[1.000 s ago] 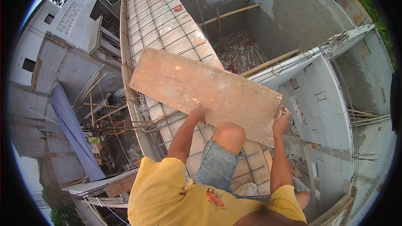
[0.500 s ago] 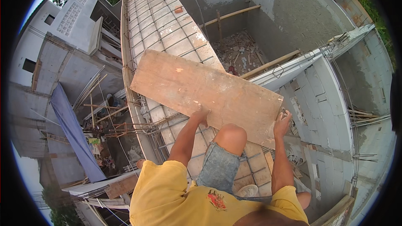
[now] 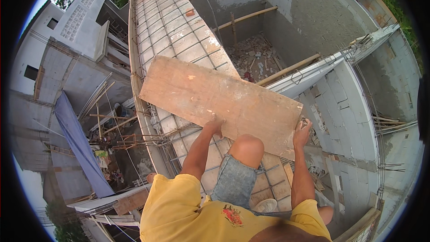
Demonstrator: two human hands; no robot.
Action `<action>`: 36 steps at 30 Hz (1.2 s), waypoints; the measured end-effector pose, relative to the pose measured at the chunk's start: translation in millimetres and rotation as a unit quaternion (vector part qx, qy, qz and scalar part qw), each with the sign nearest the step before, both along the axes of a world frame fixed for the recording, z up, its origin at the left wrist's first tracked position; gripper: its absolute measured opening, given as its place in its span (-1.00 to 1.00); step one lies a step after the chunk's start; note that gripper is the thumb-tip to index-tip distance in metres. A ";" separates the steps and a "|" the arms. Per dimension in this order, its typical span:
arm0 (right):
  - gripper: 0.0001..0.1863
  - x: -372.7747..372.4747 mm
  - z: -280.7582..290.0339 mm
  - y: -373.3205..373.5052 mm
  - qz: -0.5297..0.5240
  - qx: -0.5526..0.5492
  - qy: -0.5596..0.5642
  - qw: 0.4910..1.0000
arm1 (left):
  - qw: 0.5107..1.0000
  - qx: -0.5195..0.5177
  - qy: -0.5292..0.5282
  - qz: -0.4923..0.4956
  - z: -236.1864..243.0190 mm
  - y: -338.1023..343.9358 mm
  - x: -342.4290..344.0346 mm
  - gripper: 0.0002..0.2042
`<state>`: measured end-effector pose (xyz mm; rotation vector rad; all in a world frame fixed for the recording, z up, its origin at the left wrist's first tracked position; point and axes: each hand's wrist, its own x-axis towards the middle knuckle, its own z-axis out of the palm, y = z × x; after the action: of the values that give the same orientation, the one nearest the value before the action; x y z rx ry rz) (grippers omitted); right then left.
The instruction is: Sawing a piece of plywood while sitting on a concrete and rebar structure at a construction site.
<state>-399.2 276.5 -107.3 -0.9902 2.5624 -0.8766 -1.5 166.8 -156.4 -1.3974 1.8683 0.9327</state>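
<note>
Plywood panel (image 3: 224,103): held crosswise above the rebar grid (image 3: 172,27), its right end overhanging the deck's right side; whether its underside touches the bars cannot be told. Left hand (image 3: 216,125): pinching the panel's near long edge, thumb on the upper face, other fingers partly hidden. Right hand (image 3: 302,132): closed around the short right edge, fingertips not clear. Bent knee (image 3: 248,145) just beside the near edge; contact uncertain. Brick piece (image 3: 190,12) on the grid's far stretch. Bamboo pole (image 3: 290,69) beyond the panel, right of the deck.
</note>
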 end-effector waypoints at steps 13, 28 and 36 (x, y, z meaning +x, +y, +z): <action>-0.63 -1.9 -3.3 0.2 -0.009 -0.016 0.005 1.000 | 1.000 -0.007 0.009 0.001 -7.0 3.1 -0.8 0.19; -0.62 -1.5 -5.6 0.4 -0.009 -0.013 0.001 1.000 | 1.000 0.013 0.003 0.002 -0.1 0.0 -0.4 0.20; -0.63 0.3 -4.1 0.1 -0.006 -0.008 0.003 1.000 | 1.000 0.019 -0.002 -0.003 3.5 0.7 -0.9 0.20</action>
<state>-398.9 276.7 -111.3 -0.9825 2.5728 -0.8998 -2.4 167.6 -152.8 -1.3687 1.8419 0.9557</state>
